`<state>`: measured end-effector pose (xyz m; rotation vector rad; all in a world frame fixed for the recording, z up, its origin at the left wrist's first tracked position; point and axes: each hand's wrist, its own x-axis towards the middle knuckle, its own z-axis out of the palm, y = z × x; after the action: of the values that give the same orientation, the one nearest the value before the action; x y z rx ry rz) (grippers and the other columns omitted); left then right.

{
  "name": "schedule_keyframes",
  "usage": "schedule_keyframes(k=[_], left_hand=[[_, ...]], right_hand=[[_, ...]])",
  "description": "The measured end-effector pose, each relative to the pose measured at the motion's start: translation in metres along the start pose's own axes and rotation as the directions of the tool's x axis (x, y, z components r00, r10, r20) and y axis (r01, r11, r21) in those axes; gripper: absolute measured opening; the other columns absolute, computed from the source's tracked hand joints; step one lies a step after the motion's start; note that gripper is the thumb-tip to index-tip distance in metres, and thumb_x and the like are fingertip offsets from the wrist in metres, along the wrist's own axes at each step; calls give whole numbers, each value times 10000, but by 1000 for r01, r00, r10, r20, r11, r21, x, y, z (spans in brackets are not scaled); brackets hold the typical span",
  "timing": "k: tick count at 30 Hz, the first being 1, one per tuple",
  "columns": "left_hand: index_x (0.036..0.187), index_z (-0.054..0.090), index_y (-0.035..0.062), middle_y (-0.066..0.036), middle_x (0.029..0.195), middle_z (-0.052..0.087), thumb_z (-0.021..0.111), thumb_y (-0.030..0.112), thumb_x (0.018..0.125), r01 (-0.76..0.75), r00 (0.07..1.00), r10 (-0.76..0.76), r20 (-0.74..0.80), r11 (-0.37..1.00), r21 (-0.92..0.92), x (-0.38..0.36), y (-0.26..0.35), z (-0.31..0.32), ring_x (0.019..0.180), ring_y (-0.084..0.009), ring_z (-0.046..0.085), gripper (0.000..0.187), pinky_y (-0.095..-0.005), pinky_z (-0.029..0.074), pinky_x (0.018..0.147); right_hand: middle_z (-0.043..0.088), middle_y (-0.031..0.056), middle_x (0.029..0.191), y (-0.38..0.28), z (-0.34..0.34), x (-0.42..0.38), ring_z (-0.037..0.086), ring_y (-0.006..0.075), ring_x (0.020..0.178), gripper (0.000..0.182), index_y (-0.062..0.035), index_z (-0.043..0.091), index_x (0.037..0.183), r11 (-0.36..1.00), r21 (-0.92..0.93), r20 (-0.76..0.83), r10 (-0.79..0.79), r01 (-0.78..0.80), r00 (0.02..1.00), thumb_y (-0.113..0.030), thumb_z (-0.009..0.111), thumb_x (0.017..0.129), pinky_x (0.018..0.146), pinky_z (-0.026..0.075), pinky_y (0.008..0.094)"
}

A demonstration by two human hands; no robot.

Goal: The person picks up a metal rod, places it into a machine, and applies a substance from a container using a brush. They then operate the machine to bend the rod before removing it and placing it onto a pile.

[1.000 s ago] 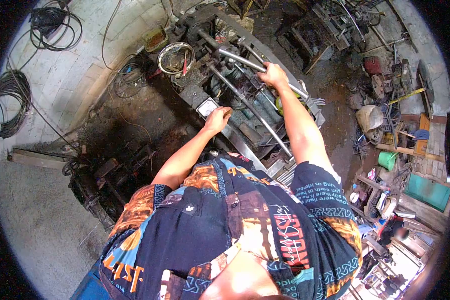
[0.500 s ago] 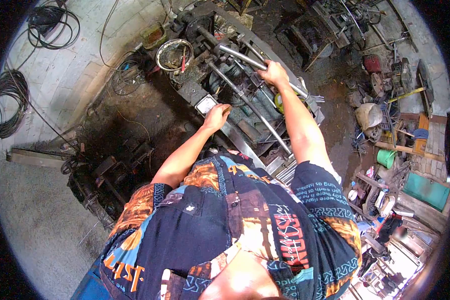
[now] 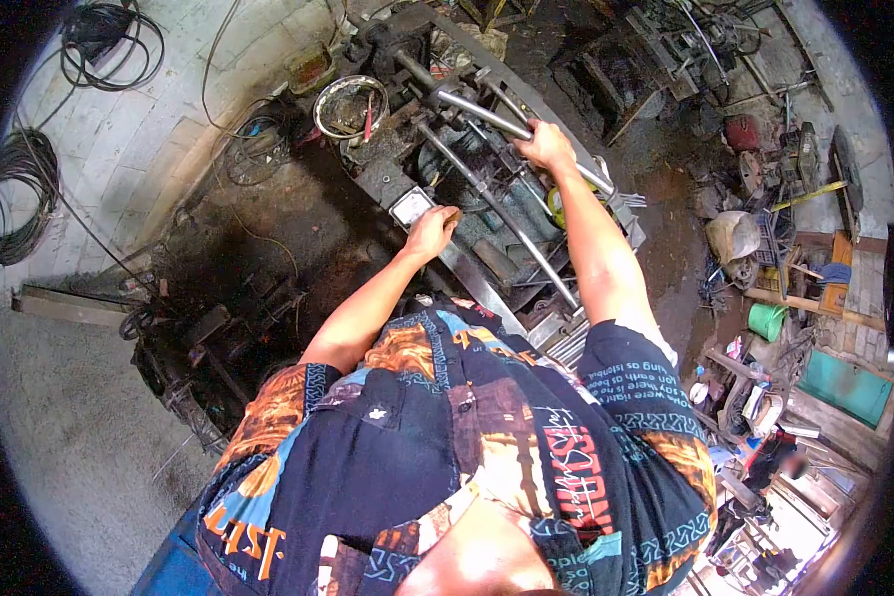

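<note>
A long machine with metal rods lies in front of me. My right hand is wrapped round a thick steel bar on the machine's far right side. My left hand rests at the machine's near left edge, beside a white-faced square panel; its fingers are curled around a small brownish piece that I cannot make out. Between my hands a long steel rod runs diagonally across the machine. A yellow-green round item is partly hidden behind my right forearm.
A round pan with a red-handled tool stands beyond my left hand. Coiled black cables hang on the left. Dark machinery is at lower left. A green bucket and clutter lie right. A person is at lower right.
The view has shifted very slightly. Both hands keep their places on the machine.
</note>
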<state>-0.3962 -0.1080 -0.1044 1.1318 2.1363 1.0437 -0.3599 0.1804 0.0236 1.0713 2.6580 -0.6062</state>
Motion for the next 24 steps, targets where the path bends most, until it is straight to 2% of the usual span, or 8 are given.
schedule_keyframes(k=[7,13,16,24], left_hand=[[1121,625,-9,-177,1017,672,595,41,857,-55,998,56,-31,998,22,1,-3,0,944,-322,658,271,-376,522,823],[1101,632,-12,-168,1006,680,594,21,853,-37,998,36,47,999,10,3,-5,0,952,-317,658,253,-375,520,830],[1106,633,-7,-167,1010,678,595,23,854,-38,999,38,20,999,14,2,-5,0,952,-319,656,257,-378,518,838],[1134,620,-15,-167,1008,675,598,33,852,-18,1000,18,-17,1000,15,0,-1,2,960,-314,652,287,-377,510,857]], right_hand=[[670,196,1094,5,5,0,638,349,1054,501,-118,650,1141,1000,-21,-28,18,-18,999,-429,690,750,921,491,458],[665,196,1110,6,4,0,635,353,1060,500,-100,650,1125,1000,-2,11,31,-31,999,-422,692,744,928,491,454],[672,191,1106,3,3,-1,640,350,1054,519,-92,668,1093,999,-11,-12,37,-38,999,-434,710,706,924,503,458],[661,187,1133,-4,-3,-3,631,344,1073,553,-86,650,1132,998,-32,4,50,-50,999,-424,710,699,936,498,457]])
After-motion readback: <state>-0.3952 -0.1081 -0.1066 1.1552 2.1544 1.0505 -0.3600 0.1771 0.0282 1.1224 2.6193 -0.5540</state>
